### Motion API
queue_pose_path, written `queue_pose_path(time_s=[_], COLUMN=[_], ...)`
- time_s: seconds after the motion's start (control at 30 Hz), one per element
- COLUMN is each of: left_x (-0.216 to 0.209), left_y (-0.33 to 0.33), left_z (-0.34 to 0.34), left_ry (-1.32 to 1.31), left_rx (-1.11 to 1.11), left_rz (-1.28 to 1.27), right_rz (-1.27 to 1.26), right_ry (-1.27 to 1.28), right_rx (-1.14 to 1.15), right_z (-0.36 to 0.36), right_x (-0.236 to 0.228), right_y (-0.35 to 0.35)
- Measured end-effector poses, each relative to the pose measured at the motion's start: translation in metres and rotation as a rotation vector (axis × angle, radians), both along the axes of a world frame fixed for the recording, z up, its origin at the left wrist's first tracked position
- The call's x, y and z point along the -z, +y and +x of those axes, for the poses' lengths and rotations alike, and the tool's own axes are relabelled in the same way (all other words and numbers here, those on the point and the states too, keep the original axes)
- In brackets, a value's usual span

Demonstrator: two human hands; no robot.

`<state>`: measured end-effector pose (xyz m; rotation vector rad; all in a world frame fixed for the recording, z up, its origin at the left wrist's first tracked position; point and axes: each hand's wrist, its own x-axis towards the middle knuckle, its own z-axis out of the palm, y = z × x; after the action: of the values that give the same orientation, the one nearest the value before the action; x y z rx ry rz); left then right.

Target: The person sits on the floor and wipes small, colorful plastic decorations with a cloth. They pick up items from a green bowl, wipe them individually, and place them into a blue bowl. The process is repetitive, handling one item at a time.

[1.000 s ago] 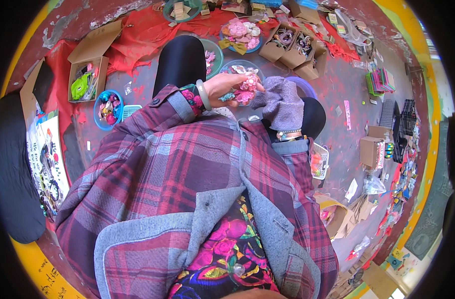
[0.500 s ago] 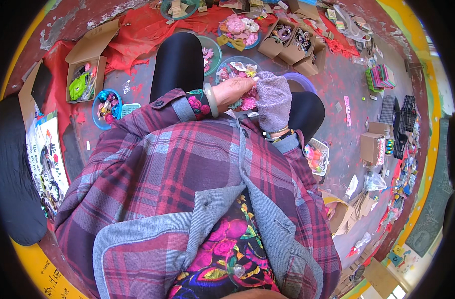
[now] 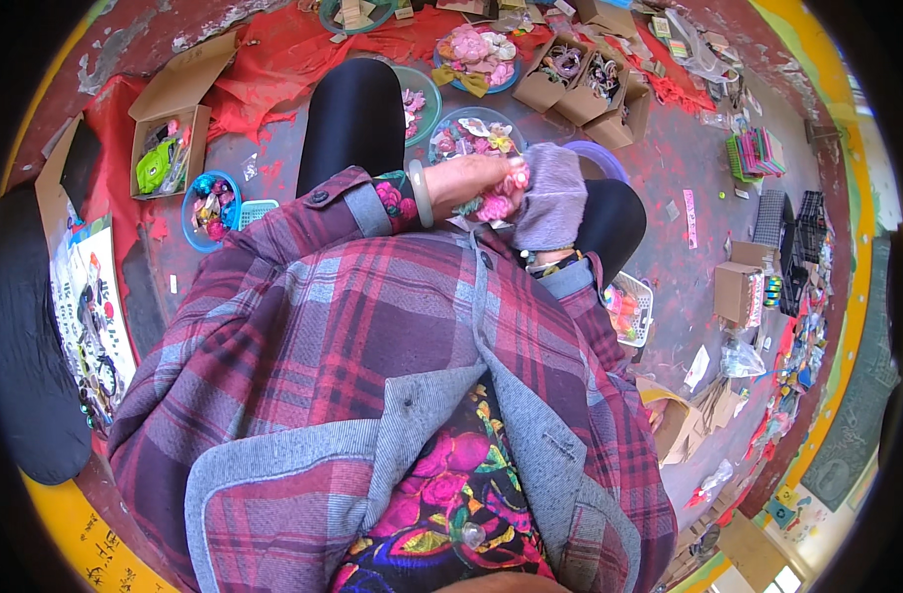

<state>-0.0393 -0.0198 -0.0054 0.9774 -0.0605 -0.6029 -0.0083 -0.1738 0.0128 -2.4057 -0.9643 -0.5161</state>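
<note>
A lavender knitted cloth, like a small cap or sleeve, is drawn over my right hand and hides its fingers. Only the right wrist, with a beaded bracelet, shows below it. My left hand, a pale bangle at the wrist, reaches across with curled fingers closed at the cloth's left edge; the fingertips are a little blurred. Behind and below the left hand is a clear round basin of pink and white fabric flowers. Some bright pink flowers show just under the fingers.
A purple basin stands beside my right knee, a green one by my left. Beyond are a flower-filled basin and cardboard boxes. A blue basin and open box lie left, a white basket right.
The left hand has turned, its fingers curling in lower along the cloth's edge. The lavender cloth has shifted slightly right and looks smoother and more stretched over my right hand.
</note>
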Motion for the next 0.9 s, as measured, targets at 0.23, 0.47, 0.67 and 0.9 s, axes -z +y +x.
queue_pose_path(time_s=[0.23,0.47,0.67,0.9], left_x=[0.004,0.04,0.059,0.023], left_y=[0.027,0.017,0.025,0.032], left_z=[0.019,0.044,0.043,0.036], left_ry=[0.446,0.519,0.355,0.367], left_rx=[-0.312,-0.409,-0.324,-0.245], left_rz=[0.254,0.351,0.472,-0.143], right_rz=[0.253,0.266,0.214,0.225], right_ry=[0.118,0.143,0.12,0.16], right_rx=[0.248,0.182,0.17,0.178], right_z=[0.011,-0.001,0.001,0.004], right_x=[0.012,-0.022,-0.021,0.005], right_y=[-0.041,-0.032,-0.033,-0.035])
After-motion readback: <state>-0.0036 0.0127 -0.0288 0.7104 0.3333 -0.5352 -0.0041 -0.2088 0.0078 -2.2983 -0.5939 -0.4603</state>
